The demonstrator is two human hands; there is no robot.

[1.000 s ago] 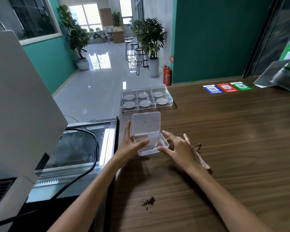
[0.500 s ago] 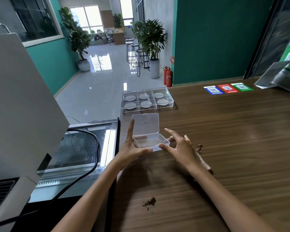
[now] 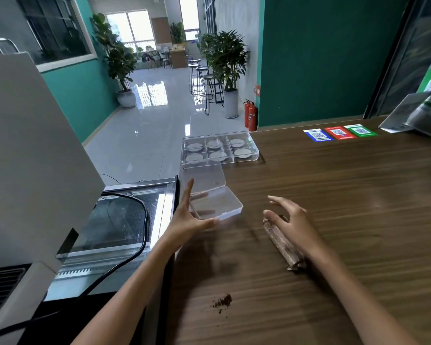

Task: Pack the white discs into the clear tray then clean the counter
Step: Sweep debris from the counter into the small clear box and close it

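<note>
Six white discs (image 3: pixel 214 144) in one six-compartment clear tray (image 3: pixel 255 155); one open clear box (image 3: pixel 215 204); three coloured QR cards (image 3: pixel 339 132); two hands (image 3: pixel 187 220).

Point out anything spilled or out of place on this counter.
A small heap of brown crumbs lies spilled on the wooden counter, near its front. A brown, stick-like thing also lies loose under the right hand. The six-cell tray sits tidy, one white disc per cell.

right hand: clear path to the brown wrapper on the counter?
Probably yes. The right hand hovers open right over the brown wrapper's far end, with nothing between them. The small clear box sits apart to the left, by the left hand.
</note>
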